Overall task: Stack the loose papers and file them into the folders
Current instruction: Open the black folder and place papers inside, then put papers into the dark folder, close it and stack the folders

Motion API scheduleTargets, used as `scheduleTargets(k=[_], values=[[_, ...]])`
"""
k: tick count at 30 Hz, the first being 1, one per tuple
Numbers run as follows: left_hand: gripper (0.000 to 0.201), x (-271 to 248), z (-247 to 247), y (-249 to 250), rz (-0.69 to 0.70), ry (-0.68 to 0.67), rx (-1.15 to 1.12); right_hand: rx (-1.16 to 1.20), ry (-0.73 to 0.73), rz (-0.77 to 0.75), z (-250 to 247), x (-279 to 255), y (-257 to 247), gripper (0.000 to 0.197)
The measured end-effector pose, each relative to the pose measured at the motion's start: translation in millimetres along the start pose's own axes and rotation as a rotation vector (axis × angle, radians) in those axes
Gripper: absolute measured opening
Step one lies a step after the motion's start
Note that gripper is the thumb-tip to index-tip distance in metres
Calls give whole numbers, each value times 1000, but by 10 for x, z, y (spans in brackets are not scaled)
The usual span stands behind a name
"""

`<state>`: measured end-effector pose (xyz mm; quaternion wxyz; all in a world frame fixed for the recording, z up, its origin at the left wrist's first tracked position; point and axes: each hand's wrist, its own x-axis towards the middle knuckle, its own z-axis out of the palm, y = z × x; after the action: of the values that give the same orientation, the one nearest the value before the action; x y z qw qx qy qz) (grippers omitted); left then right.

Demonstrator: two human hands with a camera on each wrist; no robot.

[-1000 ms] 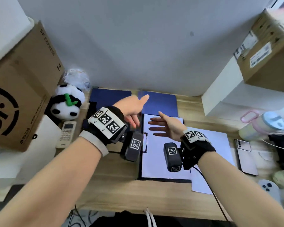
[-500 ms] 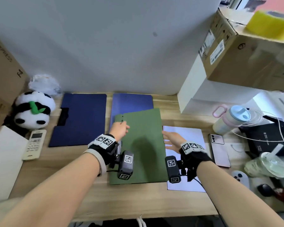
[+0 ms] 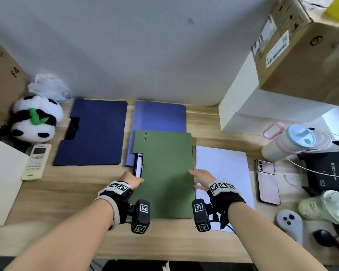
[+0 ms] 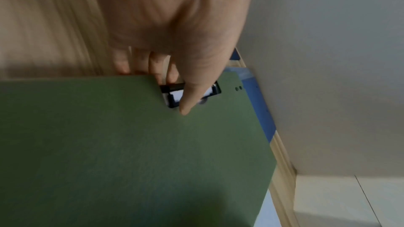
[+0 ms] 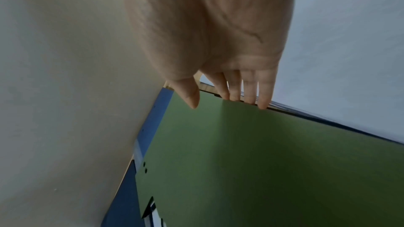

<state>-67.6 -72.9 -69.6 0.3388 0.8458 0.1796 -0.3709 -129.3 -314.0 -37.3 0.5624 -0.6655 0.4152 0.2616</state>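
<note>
A closed green folder [image 3: 164,173] lies flat mid-desk, overlapping a light blue folder [image 3: 159,116]. My left hand [image 3: 132,180] pinches its left edge just below the black clip cut-out [image 3: 138,163]. In the left wrist view the thumb [image 4: 186,106] lies on the cover [image 4: 131,144] and the fingers [image 4: 153,68] go under the edge. My right hand [image 3: 201,178] rests at the folder's right edge, its straight fingers [image 5: 262,101] touching the edge and the thumb over the cover [image 5: 262,161]. Loose white papers [image 3: 223,167] lie just right of the folder.
A dark blue folder [image 3: 94,132] lies at the left, beside a panda plush [image 3: 35,118] and a remote [image 3: 36,161]. On the right are a phone [image 3: 267,180], a bottle [image 3: 290,141], a grey controller [image 3: 289,222] and stacked boxes [image 3: 311,55].
A second ago the folder lay open with white paper inside. The green cover came down shut, and both hands have slid nearer along its side edges.
</note>
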Motion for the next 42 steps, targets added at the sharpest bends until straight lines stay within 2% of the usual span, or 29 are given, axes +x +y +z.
scheduleTargets(k=[3,6,8,11,16,18,20,25,33,37,40,42], values=[[31,20,-14,-100,-11,-59,-269,-3,21,-21,-16,79,15,42],[10,-57,-99,-147,-13,-211,-536,-97,77,-52,-7,165,32,38],[12,-81,-194,-128,25,-272,-578,-94,122,-87,12,210,18,42],[12,-48,-408,-64,73,-254,-616,-16,128,-137,86,258,-84,53],[9,161,-708,202,111,-191,-678,19,127,-268,196,364,-408,44],[8,244,-787,360,124,-153,-663,20,149,-280,213,426,-557,45],[15,372,-848,503,147,-124,-617,-16,182,-258,205,505,-704,44],[32,679,-905,779,218,-46,-341,-120,264,-205,151,786,-928,44],[33,988,-826,960,184,69,-84,-129,382,-175,152,1103,-1086,38],[38,1044,-793,945,204,115,-45,-89,426,-152,199,1193,-1050,40],[49,1048,-797,914,197,139,-35,-101,419,-136,219,1171,-1046,42],[49,1038,-823,884,202,150,-43,-117,411,-136,210,1125,-1053,41]])
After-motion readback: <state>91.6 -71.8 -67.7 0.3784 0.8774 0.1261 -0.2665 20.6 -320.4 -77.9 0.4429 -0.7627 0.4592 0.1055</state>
